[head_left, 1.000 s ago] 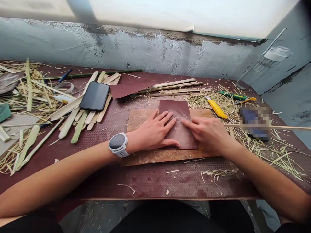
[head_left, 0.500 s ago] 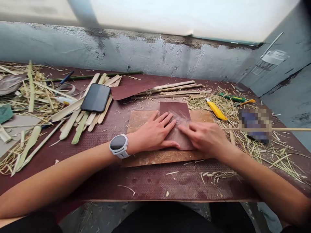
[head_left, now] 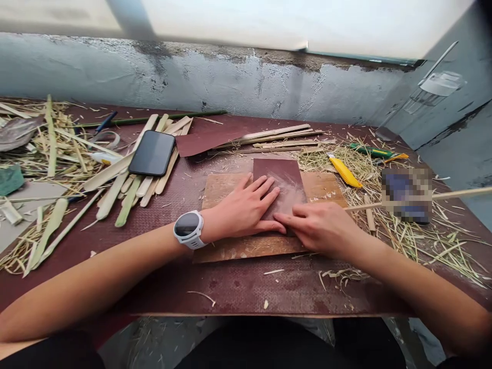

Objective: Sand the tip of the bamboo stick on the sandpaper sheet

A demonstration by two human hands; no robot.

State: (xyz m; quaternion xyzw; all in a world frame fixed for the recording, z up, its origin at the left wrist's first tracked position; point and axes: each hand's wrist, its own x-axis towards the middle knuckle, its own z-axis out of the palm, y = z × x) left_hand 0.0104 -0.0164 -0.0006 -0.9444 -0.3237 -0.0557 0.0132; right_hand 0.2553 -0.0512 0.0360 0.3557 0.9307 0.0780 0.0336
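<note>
My left hand (head_left: 251,206) lies flat with spread fingers on a dusty, dark red sheet of sandpaper (head_left: 277,171), pressing it onto a wooden board (head_left: 238,250). My right hand (head_left: 319,225) is closed around a thin bamboo strip (head_left: 457,195), its forefinger pointing along the sheet near my left thumb. The strip sticks out past the right hand toward the right edge of view. Its end under the right fingers is hidden.
A phone (head_left: 151,152) rests on bamboo slats at the left. A yellow utility knife (head_left: 345,171) and a green-handled tool (head_left: 371,150) lie among shavings at the right. Behind the board are a second sandpaper sheet (head_left: 203,143) and several strips (head_left: 277,134).
My right hand has slid a little toward me over the sandpaper, and the strip's outer end has tilted upward. My left hand stays in place.
</note>
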